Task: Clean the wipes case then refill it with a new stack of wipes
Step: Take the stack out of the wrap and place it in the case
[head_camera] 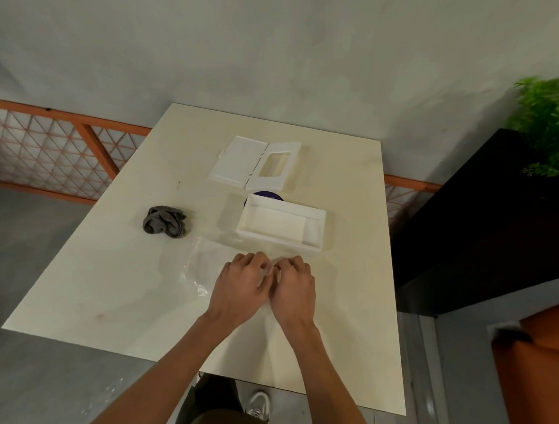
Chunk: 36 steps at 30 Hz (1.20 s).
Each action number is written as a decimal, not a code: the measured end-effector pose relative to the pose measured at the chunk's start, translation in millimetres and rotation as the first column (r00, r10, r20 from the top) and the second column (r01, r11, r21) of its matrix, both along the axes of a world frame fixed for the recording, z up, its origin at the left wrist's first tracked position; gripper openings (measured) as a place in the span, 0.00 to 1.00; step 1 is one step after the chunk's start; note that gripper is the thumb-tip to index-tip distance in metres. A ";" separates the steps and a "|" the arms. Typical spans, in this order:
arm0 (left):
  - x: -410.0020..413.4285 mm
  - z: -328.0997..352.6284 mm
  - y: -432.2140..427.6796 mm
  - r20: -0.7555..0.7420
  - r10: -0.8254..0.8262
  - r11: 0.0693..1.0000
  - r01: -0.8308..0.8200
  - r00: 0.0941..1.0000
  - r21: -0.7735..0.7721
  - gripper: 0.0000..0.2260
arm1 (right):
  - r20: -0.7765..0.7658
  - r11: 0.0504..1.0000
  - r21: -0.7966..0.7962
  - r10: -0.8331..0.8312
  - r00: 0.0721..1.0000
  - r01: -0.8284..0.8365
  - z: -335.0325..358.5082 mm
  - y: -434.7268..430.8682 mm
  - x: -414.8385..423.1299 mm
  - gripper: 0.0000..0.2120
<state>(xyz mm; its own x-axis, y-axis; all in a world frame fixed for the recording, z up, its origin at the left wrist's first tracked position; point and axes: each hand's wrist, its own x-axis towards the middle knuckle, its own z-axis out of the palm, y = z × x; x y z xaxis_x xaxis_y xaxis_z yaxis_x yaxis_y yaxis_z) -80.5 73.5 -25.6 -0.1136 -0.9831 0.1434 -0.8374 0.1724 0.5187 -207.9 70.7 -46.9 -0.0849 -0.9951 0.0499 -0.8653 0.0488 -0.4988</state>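
- While my left hand [241, 285] and right hand [292, 289] pinch the clear wrapper [198, 272] together, fingers clamped on it, the open case [282, 226] waits just beyond
- A sudden tear could spill wipes onto the table [92, 283]

A dark round thing [264, 195] is mostly hidden behind the white tray [315, 237]. The plant [551, 127] at far right is blurred and cut off. Both hands' fingertips curl out of sight.

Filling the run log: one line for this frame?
hands: left hand and right hand pinching clear plastic wrap | case: open | lid: apart | rag: idle
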 end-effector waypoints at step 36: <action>-5.5 46.1 -30.4 -0.817 0.289 0.919 0.095 0.500 0.383 0.23 | 0.590 0.999 0.054 -0.029 0.807 -0.003 209.7 -25.2 -95.7 0.09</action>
<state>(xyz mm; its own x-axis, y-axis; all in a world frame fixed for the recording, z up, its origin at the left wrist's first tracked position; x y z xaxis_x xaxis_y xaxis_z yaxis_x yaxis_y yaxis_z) -85.9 43.1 20.5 -0.0266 -0.9747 -0.2220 0.0443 -0.2230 0.9738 -303.6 45.4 162.8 -0.0949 -0.9935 -0.0636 -0.4035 0.0968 -0.9098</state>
